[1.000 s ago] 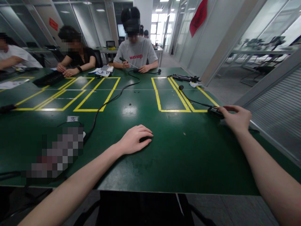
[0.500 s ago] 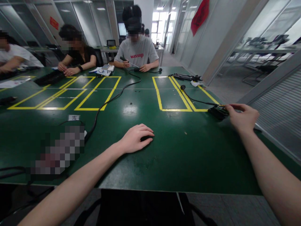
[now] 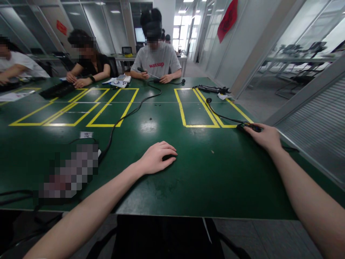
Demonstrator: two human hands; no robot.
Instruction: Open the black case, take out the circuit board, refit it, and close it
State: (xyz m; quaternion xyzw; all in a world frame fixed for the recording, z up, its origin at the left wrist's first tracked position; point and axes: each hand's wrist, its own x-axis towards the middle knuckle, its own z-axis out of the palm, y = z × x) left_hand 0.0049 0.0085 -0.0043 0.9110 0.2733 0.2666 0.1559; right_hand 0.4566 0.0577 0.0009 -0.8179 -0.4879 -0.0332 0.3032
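My left hand [image 3: 157, 158] rests on the green table [image 3: 185, 180], holding nothing, its fingers loosely curved and apart. At the right, my right hand [image 3: 265, 136] grips a small dark device with coloured wires [image 3: 249, 126], low at the tabletop beside the yellow tape. The fingers and thumb cover part of the device, so its exact kind is hidden. A thin black cable [image 3: 226, 117] runs from it to a small round black end piece [image 3: 208, 100] lying inside a taped area.
A blurred-out long object [image 3: 71, 172] lies at the left with a black cable [image 3: 136, 109] leading across the table. Opposite, a person [image 3: 156, 59] holds a screwdriver-like tool [image 3: 147, 71]. A folded black stand [image 3: 212, 89] lies at the far right. Yellow tape [image 3: 202, 126] marks rectangles.
My right hand has shifted left and lower over the wired device, which now lies flatter on the table. My left hand stays nearly in place.
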